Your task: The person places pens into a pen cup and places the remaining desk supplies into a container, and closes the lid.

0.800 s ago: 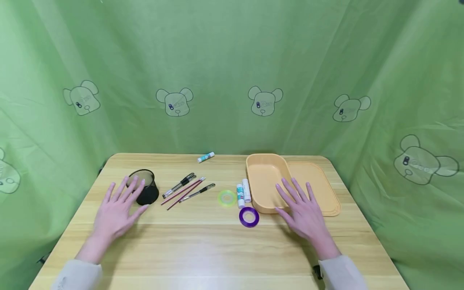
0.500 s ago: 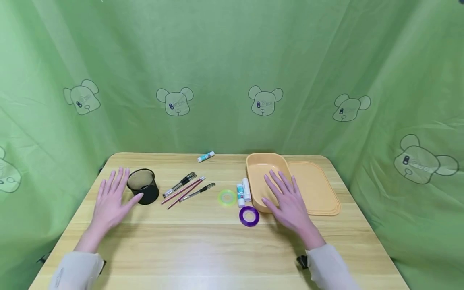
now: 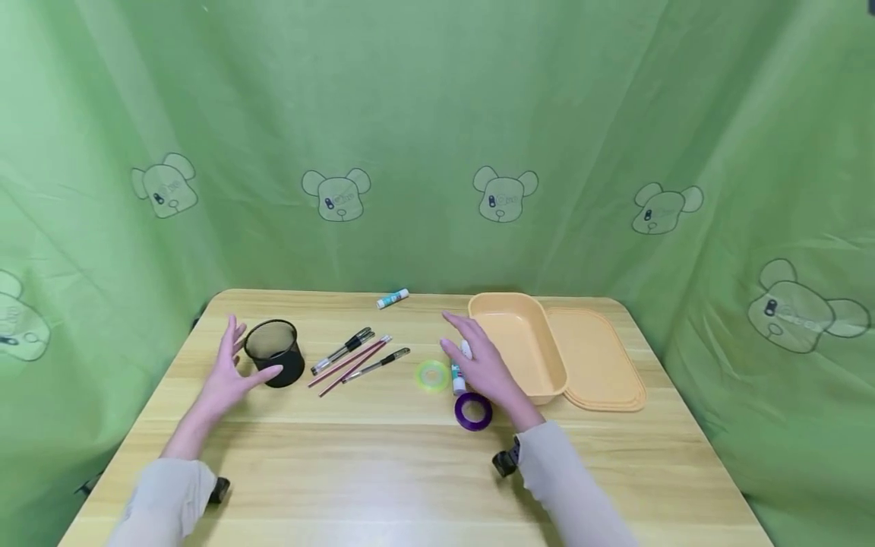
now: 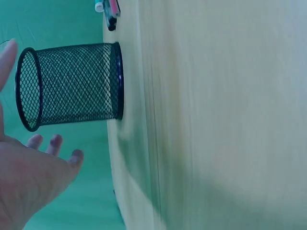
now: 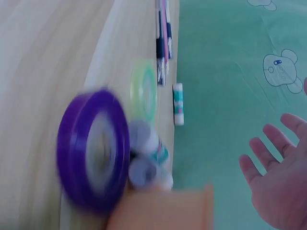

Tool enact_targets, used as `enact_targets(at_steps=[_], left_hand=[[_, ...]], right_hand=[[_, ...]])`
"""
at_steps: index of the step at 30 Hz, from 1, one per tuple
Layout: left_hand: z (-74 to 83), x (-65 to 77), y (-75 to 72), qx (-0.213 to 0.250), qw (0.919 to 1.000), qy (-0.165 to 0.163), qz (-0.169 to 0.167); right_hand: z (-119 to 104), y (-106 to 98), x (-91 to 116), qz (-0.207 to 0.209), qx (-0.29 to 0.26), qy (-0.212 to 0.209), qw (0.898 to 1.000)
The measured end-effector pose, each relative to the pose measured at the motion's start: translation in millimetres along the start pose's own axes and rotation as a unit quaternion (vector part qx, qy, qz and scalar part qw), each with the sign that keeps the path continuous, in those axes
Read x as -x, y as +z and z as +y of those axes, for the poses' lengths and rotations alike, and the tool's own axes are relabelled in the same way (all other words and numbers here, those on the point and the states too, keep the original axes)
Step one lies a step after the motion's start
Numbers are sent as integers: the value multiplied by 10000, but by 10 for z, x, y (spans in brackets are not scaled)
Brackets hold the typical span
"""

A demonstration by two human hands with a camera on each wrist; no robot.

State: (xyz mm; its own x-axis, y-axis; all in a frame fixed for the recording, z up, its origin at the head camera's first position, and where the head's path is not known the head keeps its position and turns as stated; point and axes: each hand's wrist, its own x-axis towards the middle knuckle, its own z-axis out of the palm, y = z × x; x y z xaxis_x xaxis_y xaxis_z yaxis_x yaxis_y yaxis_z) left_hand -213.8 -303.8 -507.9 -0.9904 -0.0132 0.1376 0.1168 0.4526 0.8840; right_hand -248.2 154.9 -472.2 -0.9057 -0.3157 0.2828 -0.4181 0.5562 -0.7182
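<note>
My left hand [image 3: 229,380] is spread around the near left side of a black mesh pen cup [image 3: 283,368], thumb in front and fingers to its left. In the left wrist view a gap shows between these fingers and the upright cup [image 4: 76,84]. My right hand [image 3: 485,368], fingers extended and holding nothing, hovers over two glue sticks [image 3: 459,380], partly hiding them. Just below it lies a roll of purple tape [image 3: 459,415]; a yellow-green tape roll [image 3: 421,376] is to its left. The right wrist view shows the purple roll [image 5: 72,153] large and blurred.
Several pens [image 3: 342,352] and pencils [image 3: 342,368] lie right of the cup. Another glue stick [image 3: 393,298] is by the table's back edge. An open peach box [image 3: 516,334] stands at the right, its lid [image 3: 595,357] beside it. Green curtains surround the table.
My right hand has moved left from over the peach box to above the glue sticks. My left hand has turned sideways, its thumb now in front of the pen cup.
</note>
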Motion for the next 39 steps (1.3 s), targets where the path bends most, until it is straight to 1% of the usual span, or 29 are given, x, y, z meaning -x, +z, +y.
enact_targets(at_steps=[5,8,11,14,19,23,28,33,39], left_hand=[[-43,-80,73,438,9976,-537,-81],[-79,-123,114,800,9935,-809,-57],[-107,-158,152,1187,9885,-936,6],[-112,-182,191,1325,9862,-989,110],[-107,-216,275,1132,9876,-1069,185],[-118,-240,348,1034,9886,-1084,118],[-126,-246,389,948,9902,-1015,122],[-101,-266,406,849,9923,-880,176],[-112,-266,435,669,9933,-924,169]], right_hand=[[-10,217,-201,-106,-719,205,9971],[20,348,-305,-160,-920,402,9948],[56,474,-391,-202,-1020,712,9920],[93,595,-463,-269,-1010,933,9901],[153,747,-532,-480,-799,1061,9900],[225,838,-552,-637,-517,1138,9901],[282,905,-568,-859,-366,1173,9887],[312,936,-593,-851,-352,1160,9890],[359,963,-605,-858,-124,1176,9893]])
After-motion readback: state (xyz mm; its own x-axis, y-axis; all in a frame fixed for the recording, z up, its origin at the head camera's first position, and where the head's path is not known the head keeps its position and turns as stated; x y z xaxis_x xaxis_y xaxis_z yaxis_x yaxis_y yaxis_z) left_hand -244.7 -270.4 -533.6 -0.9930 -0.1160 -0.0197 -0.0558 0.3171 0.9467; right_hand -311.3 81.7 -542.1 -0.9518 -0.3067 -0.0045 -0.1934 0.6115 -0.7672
